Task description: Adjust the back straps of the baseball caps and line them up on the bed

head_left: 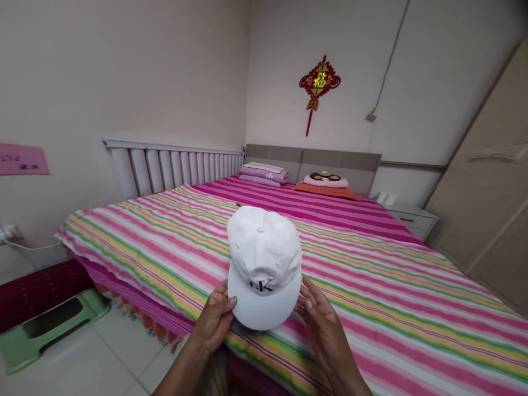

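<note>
From my remote post I find the white cap [264, 250] between both hands, over the striped sheet's [165, 231] near side, its long axis running from the far crown to the brim [264, 311] nearest the person. The left hand [214, 319] pinches the brim's left edge, thumb uppermost; the right hand [324, 324] lies loosely curved at the right edge, contact indeterminable.

Left hand [215, 319] and right hand [324, 327] both bare, fingers slender, a pale thumbnail visible on the left. Left forearm [181, 369] and right forearm [347, 371] bare too, widening from narrow wrists. Below the bed's [391, 286] near edge, pale beige cloth [216, 374], apparently a trouser leg; blurred, cut unclear.
</note>
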`<state>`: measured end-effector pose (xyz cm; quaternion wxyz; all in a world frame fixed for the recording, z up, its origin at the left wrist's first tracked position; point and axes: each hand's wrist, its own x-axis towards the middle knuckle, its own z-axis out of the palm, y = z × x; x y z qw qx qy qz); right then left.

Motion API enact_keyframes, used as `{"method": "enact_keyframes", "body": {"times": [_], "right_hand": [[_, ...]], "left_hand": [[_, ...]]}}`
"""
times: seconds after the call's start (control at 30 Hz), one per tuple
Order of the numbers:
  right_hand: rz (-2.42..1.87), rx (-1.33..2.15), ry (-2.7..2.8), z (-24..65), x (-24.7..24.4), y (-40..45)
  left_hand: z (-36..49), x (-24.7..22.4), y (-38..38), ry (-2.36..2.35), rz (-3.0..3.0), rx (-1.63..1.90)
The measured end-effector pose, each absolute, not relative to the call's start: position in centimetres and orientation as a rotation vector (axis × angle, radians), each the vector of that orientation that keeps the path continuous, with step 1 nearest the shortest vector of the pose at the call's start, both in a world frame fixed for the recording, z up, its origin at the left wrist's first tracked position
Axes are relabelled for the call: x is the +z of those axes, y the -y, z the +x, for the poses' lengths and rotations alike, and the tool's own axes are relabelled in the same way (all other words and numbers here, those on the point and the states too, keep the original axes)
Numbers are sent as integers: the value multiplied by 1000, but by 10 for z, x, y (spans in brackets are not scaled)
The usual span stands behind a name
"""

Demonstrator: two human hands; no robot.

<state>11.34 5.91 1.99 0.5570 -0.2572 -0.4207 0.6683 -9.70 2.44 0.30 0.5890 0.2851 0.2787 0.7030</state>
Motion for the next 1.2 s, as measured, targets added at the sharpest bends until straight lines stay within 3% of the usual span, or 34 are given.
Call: {"method": "enact_keyframes", "body": {"times": [0.6, 1.0, 1.2], "right_hand": [[-583, 1611, 754, 157, 8, -33], [-578, 1597, 636, 162, 8, -5], [-534, 1638, 677, 172, 1, 4]], "left_hand": [[-54, -41, 5, -526, 725, 1254], [-68, 3, -28, -384, 705, 1222], [-46, -6, -32, -198, 553, 1078]]}}
